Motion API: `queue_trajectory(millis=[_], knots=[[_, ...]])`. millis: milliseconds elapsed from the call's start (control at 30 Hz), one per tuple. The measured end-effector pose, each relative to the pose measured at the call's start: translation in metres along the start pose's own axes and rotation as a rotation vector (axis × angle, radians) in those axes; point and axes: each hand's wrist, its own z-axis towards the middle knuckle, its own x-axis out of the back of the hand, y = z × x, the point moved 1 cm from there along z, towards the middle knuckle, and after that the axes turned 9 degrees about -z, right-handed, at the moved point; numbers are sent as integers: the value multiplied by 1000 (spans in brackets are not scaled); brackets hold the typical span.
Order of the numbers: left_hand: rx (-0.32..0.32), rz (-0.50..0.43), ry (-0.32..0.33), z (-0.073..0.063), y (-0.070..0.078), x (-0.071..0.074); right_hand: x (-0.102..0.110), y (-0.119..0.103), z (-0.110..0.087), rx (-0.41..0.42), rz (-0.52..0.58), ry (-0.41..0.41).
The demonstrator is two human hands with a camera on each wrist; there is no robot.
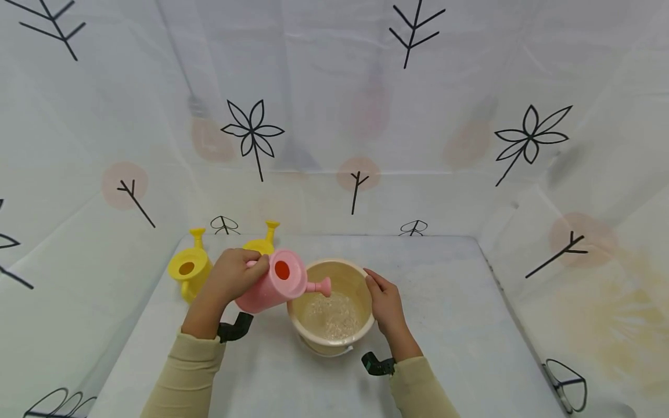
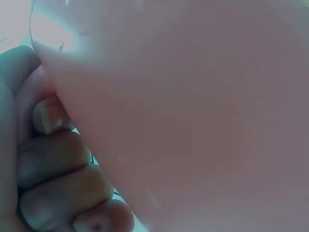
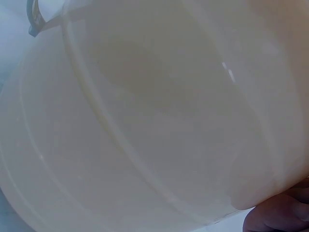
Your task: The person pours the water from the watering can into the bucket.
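Observation:
A pink watering can point(image 1: 272, 284) is tipped to the right, its spout point(image 1: 320, 287) over the mouth of a cream bucket point(image 1: 331, 342). My left hand point(image 1: 233, 276) grips the can by its handle; in the left wrist view the fingers point(image 2: 63, 193) curl beside the pink wall point(image 2: 193, 121). Rippled, bubbly water point(image 1: 334, 315) lies in the bucket. At the bucket's right rim, my right hand point(image 1: 385, 302) holds it between thumb and fingers. The bucket's outer wall point(image 3: 145, 116) fills most of the right wrist view.
A yellow watering can point(image 1: 190, 270) stands at the table's left edge. Another yellow watering can point(image 1: 261, 245) is partly hidden behind the pink one. The white table point(image 1: 444, 325) meets cloth walls point(image 1: 324, 116) with plant drawings at the back and sides.

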Motion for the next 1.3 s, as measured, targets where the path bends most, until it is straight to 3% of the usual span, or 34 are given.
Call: queue_trajectory(millis=[367,667,1033,1300], knots=[[-16,29,-15,0,3,1,0,0,0,-1,-6,-2],[13,51,-32,0,4,2,0,1,-1,2,-3,-4],[-30,77,-39,-2,6,1,0,1,0,-5,-20,7],[-19,95,-66,-2,11,0,1,1,0,5,-10,-1]])
